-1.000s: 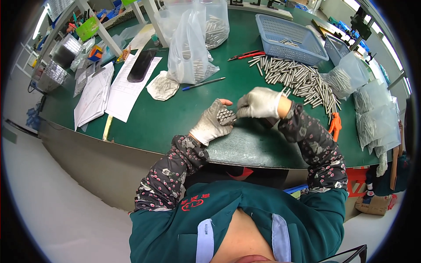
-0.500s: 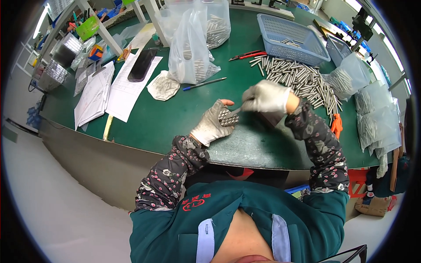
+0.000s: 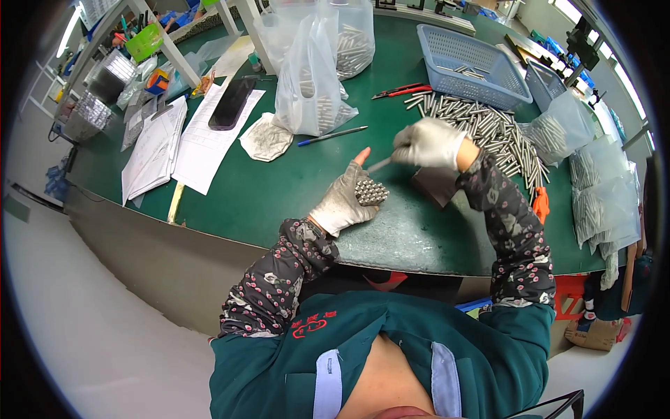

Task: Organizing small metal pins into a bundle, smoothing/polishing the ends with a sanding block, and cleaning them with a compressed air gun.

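My left hand (image 3: pixel 342 201), in a grey-white glove with the thumb bare at the tip, is closed around a bundle of metal pins (image 3: pixel 370 193) whose round ends face up. To its right, my gloved right hand (image 3: pixel 427 143) is closed in a pinch on a slim grey strip (image 3: pixel 379 165). The strip points toward the bundle and stays just above it, apart from it; motion smears it, so its exact kind is unclear. Below the right hand lies a dark brown flat piece (image 3: pixel 433 186) on the green table (image 3: pixel 314 164).
A heap of loose metal pins (image 3: pixel 488 133) spreads right of my right hand, before a blue plastic basket (image 3: pixel 474 66). Plastic bags of pins (image 3: pixel 314 84) stand at the back. A pen (image 3: pixel 332 135), white cloth (image 3: pixel 266 137), phone (image 3: pixel 232 103), papers (image 3: pixel 157 150) and red-handled pliers (image 3: pixel 403 91) lie around.
The strip in my right hand has lifted off the pin bundle, and more pin ends show. My left thumb has moved away from them. The whole view has shifted slightly.
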A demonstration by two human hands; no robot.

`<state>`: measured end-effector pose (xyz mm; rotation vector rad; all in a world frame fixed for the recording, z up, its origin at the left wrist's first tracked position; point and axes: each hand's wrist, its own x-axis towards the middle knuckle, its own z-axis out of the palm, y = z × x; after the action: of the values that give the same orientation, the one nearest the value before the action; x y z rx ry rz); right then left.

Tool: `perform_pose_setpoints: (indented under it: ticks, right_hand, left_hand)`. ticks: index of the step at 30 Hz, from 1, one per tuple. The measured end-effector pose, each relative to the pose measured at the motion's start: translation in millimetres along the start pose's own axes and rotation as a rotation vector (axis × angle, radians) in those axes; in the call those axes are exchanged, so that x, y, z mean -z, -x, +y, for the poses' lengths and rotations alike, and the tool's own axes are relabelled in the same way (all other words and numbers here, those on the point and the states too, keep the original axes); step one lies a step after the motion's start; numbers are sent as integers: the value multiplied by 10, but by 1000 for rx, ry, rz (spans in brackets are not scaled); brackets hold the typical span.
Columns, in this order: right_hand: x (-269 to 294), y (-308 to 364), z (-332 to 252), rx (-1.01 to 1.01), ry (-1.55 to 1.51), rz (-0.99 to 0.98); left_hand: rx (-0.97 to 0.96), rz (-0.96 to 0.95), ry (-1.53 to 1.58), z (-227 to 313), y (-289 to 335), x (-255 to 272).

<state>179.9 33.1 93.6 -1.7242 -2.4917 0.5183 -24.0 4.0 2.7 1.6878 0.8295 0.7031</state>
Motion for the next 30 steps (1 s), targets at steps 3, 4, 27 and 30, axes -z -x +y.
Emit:
perform_pose_setpoints:
  ticks: [3, 4, 27, 30]
  right_hand:
    - [-169, -44, -171, 209, -40, -150]
    - [-197, -85, -33, 238, -93, -89]
    - [-115, -227, -133, 279, -3, -156]
    - [-50, -237, 48, 136, 82, -63]
  left_hand:
    - [17, 9, 35, -88, -11, -9]
    - [27, 27, 25, -106, -13, -15]
    - [-29, 6, 58, -64, -32, -9]
    - [9, -54, 122, -48, 7, -13]
